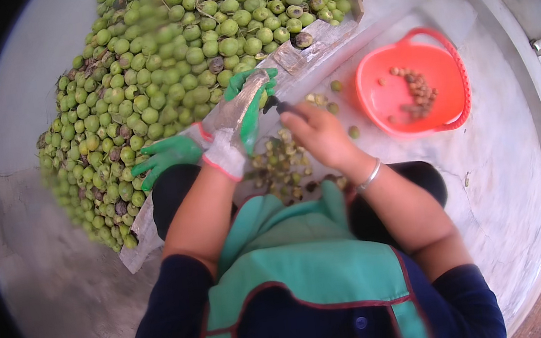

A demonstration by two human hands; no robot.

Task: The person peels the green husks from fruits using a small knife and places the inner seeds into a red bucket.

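Note:
My left hand point(245, 112), in a green and grey work glove, is closed around a green-husked walnut point(263, 97), mostly hidden by the fingers. My bare right hand point(319, 131) grips the dark handle of a small knife point(285, 107). Its dark, short, curved blade is right at the walnut, though blur hides whether it cuts in. Below both hands, cut husk pieces point(283, 161) lie scattered on the floor between my knees. A second green glove point(167, 155) rests beside my left wrist, over my left knee.
A large heap of green-husked walnuts point(141, 83) fills the far left, edged by a wooden board point(310, 47). To the right stands a red plastic basket point(373, 100) with several brown shelled-out nuts point(416, 89) inside. A low raised ledge point(528, 86) curves along the right.

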